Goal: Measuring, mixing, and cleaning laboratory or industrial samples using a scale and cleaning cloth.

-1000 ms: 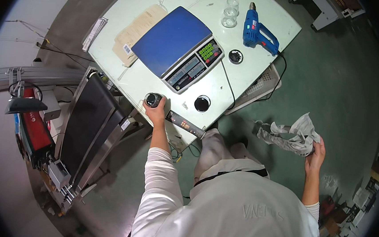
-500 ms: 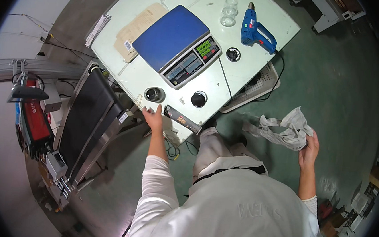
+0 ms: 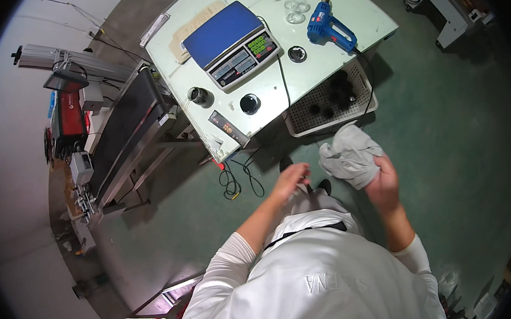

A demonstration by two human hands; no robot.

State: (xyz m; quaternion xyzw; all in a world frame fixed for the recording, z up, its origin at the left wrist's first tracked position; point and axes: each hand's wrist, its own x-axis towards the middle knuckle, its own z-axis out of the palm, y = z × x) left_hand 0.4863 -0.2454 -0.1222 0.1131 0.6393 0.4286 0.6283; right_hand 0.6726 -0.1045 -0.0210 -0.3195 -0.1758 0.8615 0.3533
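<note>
A crumpled light grey cloth (image 3: 350, 156) is gripped in my right hand (image 3: 385, 186), held out past the table's near corner. My left hand (image 3: 289, 184) is in front of my waist, its fingers loosely bent and apart, with nothing visible in them. It is apart from the cloth. On the near part of the white table (image 3: 265, 88) stand a small dark jar (image 3: 198, 95) and a round black-topped piece (image 3: 249, 104). A long, narrow dark box (image 3: 228, 127) lies near the corner.
A blue-topped weighing scale (image 3: 226, 31), blue heat gun (image 3: 327, 28), clear round containers (image 3: 296, 10) and a black disc (image 3: 297, 54) sit farther back. Under the table is a pale basket (image 3: 297, 122) with dark fuzzy things. A black conveyor belt (image 3: 127, 128) stands left; cables (image 3: 231, 184) lie below.
My left hand has drawn back from beside the jar to in front of my waist. My right hand has moved left with the cloth, which is now bunched more tightly.
</note>
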